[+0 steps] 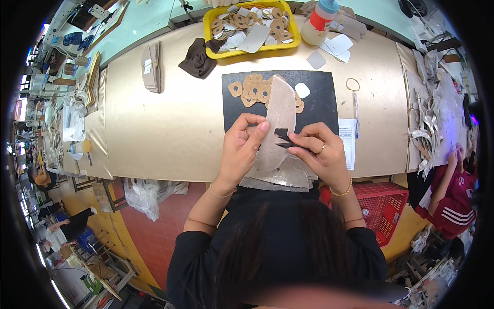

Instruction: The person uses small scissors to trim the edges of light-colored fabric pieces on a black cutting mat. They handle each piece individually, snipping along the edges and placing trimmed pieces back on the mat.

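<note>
My left hand (242,147) pinches the left edge of a long, curved beige panel (278,110), thumb on top. The panel stands tilted over the black mat (321,87). My right hand (321,152) is closed on a small black two-pronged piece (281,134), held against the panel's right side; its exact kind is unclear. Behind the panel, several tan keyhole-cut patches (254,91) lie heaped on the mat, partly hidden. A white rounded patch (302,90) rests to their right. Below my hands, more greyish-beige panels (280,177) are stacked at the table's near edge.
A yellow basket (252,54) of tan and white patches stands at the back, beside a blue-capped bottle (315,26). Brown cloth (198,59) and bundled panels (151,69) lie left; a paper sheet (348,141) and pen (355,105) right. A red crate (378,206) sits below.
</note>
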`<action>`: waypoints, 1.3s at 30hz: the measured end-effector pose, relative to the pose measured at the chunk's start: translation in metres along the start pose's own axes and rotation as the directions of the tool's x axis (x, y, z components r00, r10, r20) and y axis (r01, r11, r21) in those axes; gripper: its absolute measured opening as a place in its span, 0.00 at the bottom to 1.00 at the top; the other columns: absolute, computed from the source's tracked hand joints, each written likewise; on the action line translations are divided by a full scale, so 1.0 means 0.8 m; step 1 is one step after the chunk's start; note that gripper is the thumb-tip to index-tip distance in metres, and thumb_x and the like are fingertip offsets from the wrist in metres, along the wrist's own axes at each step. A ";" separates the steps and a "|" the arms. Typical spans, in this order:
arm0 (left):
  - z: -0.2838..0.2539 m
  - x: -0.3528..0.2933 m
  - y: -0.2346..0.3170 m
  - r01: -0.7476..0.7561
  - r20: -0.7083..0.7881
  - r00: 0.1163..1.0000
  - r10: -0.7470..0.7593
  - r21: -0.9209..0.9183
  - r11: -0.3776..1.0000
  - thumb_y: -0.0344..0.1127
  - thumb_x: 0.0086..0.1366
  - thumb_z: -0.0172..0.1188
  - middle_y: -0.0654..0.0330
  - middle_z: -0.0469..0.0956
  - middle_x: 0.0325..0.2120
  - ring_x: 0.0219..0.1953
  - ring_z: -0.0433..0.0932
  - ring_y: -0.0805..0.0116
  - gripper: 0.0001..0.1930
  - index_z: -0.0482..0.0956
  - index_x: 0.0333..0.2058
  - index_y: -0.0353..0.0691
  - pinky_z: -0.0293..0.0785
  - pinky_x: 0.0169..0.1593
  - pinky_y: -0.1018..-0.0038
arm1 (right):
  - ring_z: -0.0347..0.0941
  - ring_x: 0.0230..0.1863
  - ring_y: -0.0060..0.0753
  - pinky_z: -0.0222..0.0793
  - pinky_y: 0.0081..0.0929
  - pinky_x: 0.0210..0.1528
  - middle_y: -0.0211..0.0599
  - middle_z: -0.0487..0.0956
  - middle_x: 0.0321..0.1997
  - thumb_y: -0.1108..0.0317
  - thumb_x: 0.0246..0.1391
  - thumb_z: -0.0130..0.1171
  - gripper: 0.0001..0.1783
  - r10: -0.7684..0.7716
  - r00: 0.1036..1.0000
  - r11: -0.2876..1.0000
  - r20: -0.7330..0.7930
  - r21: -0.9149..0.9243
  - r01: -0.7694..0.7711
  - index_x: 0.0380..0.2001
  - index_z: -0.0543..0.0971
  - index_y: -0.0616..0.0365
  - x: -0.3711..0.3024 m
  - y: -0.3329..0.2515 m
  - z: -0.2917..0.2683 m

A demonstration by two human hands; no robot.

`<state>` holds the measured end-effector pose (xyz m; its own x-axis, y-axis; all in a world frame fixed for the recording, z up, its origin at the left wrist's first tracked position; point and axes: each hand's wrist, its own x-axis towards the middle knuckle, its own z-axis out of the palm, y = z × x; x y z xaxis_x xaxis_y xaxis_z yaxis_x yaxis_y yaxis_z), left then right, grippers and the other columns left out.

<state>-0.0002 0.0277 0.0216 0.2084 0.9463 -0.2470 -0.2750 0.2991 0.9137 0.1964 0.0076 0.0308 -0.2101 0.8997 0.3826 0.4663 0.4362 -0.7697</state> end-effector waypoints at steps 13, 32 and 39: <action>0.003 -0.006 0.005 -0.050 0.007 0.999 0.049 0.090 0.995 0.32 0.71 0.54 0.71 0.73 0.21 0.22 0.61 0.89 0.06 0.72 0.41 0.36 0.54 0.26 0.86 | 0.74 0.22 0.26 0.68 0.22 0.23 0.31 0.76 0.28 0.72 0.40 0.73 0.13 -0.044 0.998 0.999 -0.052 -0.018 0.043 0.33 0.84 0.57 -0.001 0.002 0.002; 0.001 -0.009 0.004 -0.061 0.010 0.998 0.060 0.161 0.985 0.35 0.70 0.55 0.72 0.71 0.17 0.20 0.61 0.88 0.08 0.73 0.40 0.36 0.55 0.24 0.85 | 0.72 0.22 0.25 0.66 0.21 0.21 0.32 0.77 0.28 0.74 0.40 0.72 0.12 -0.052 0.997 0.998 -0.063 -0.020 0.051 0.32 0.84 0.61 0.001 -0.001 0.002; 0.007 -0.012 0.010 -0.058 -0.012 0.998 0.060 0.149 0.987 0.33 0.70 0.55 0.72 0.71 0.17 0.21 0.61 0.88 0.06 0.72 0.40 0.35 0.55 0.25 0.85 | 0.72 0.25 0.25 0.66 0.20 0.25 0.34 0.77 0.29 0.77 0.39 0.72 0.14 0.003 1.000 1.000 -0.031 0.026 -0.002 0.34 0.84 0.61 -0.001 -0.003 0.002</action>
<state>0.0004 0.0202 0.0334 0.1807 0.9639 -0.1953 -0.1440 0.2224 0.9643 0.1937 0.0054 0.0315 -0.1822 0.8999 0.3961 0.4439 0.4348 -0.7835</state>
